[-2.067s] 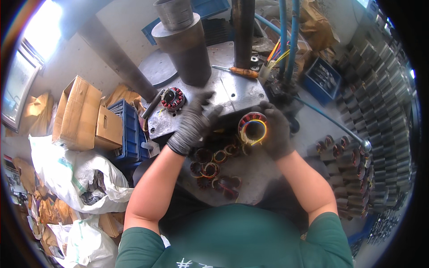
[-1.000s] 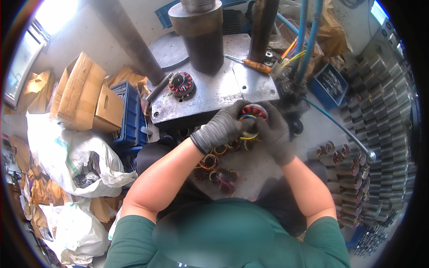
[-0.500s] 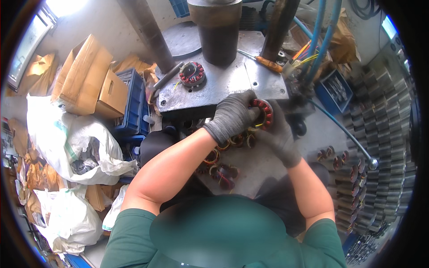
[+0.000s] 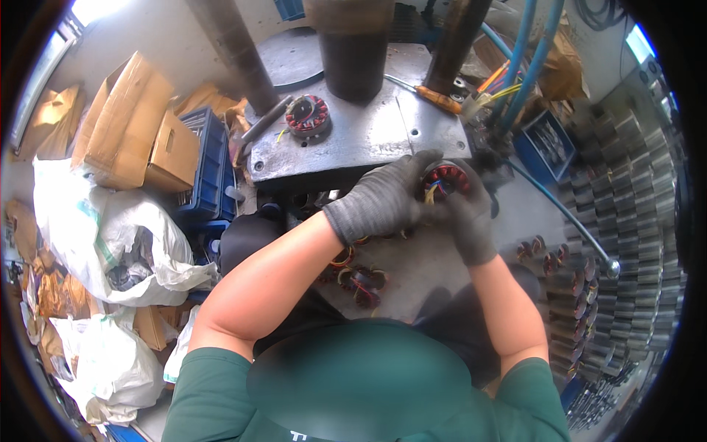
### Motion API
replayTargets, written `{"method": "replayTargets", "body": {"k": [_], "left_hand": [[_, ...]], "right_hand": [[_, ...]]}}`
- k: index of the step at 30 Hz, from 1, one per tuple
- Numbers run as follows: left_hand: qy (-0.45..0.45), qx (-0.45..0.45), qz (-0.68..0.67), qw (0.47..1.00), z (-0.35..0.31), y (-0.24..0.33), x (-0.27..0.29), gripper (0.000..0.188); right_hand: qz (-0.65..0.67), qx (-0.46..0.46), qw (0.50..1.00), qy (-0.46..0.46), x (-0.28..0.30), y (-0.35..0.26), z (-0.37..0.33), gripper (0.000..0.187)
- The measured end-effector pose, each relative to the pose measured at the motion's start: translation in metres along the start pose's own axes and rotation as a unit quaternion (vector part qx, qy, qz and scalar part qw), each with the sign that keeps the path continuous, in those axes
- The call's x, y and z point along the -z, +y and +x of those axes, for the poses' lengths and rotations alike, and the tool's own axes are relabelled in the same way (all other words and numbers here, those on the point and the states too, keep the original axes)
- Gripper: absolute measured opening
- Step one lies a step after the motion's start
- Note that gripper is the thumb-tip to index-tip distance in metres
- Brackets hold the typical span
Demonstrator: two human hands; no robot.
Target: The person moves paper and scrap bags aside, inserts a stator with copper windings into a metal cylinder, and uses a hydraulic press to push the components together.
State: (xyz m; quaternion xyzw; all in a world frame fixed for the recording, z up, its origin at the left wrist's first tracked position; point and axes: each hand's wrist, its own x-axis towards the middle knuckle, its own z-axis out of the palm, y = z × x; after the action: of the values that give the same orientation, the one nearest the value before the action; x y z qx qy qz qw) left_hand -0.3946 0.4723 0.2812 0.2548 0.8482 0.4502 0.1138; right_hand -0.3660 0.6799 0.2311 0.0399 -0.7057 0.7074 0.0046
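Note:
Between my gloved hands, just off the front edge of the metal press bed, is a ring-shaped motor stator point(image 4: 446, 177) with red windings and yellow and blue wire ends. My left hand point(image 4: 383, 195), in a grey knit glove, is closed on its left side. Around its right and lower side my right hand point(image 4: 471, 214) is closed too, partly blurred. A second stator point(image 4: 308, 116) with red windings lies on the press bed point(image 4: 353, 140), next to a metal bar point(image 4: 266, 119). More wound stators point(image 4: 361, 283) lie on the floor below my forearms.
The press ram point(image 4: 355, 59) stands over the bed between two steel columns. A wooden-handled screwdriver point(image 4: 440, 99) lies at the bed's right. Stacked metal rings point(image 4: 626, 221) fill the far right, beside a blue-handled lever point(image 4: 567, 210). Cardboard boxes point(image 4: 121, 121), blue crates point(image 4: 210, 166) and white sacks point(image 4: 96, 228) crowd the left.
The stator in my hands has turned so its windings and wire ends face up toward me. My right hand has shifted round its right side. The whole view has moved slightly.

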Motion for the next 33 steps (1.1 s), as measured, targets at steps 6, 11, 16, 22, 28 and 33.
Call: {"method": "replayTargets", "body": {"k": [6, 11, 16, 22, 28, 33], "left_hand": [[0.066, -0.15, 0.127, 0.978, -0.003, -0.002, -0.005, 0.103], [-0.021, -0.113, 0.023, 0.993, 0.001, 0.007, 0.003, 0.105], [-0.027, -0.158, -0.064, 0.985, -0.008, 0.01, 0.008, 0.106], [-0.033, -0.16, -0.071, 0.984, -0.012, 0.004, 0.008, 0.103], [0.055, -0.213, 0.045, 0.974, -0.013, 0.001, 0.012, 0.097], [0.142, -0.224, 0.085, 0.96, -0.018, 0.002, 0.015, 0.1]], "right_hand": [[0.024, -0.062, 0.998, 0.009, -0.008, -0.002, -0.001, 0.066], [0.13, 0.045, 0.989, -0.06, -0.005, 0.004, -0.001, 0.072], [0.152, -0.004, 0.986, -0.072, -0.009, -0.013, -0.011, 0.079], [0.212, -0.018, 0.971, -0.109, -0.006, -0.012, -0.015, 0.077], [0.269, -0.007, 0.955, -0.12, -0.004, -0.015, -0.008, 0.072], [0.195, 0.056, 0.971, -0.123, -0.003, 0.003, -0.002, 0.078]]}}
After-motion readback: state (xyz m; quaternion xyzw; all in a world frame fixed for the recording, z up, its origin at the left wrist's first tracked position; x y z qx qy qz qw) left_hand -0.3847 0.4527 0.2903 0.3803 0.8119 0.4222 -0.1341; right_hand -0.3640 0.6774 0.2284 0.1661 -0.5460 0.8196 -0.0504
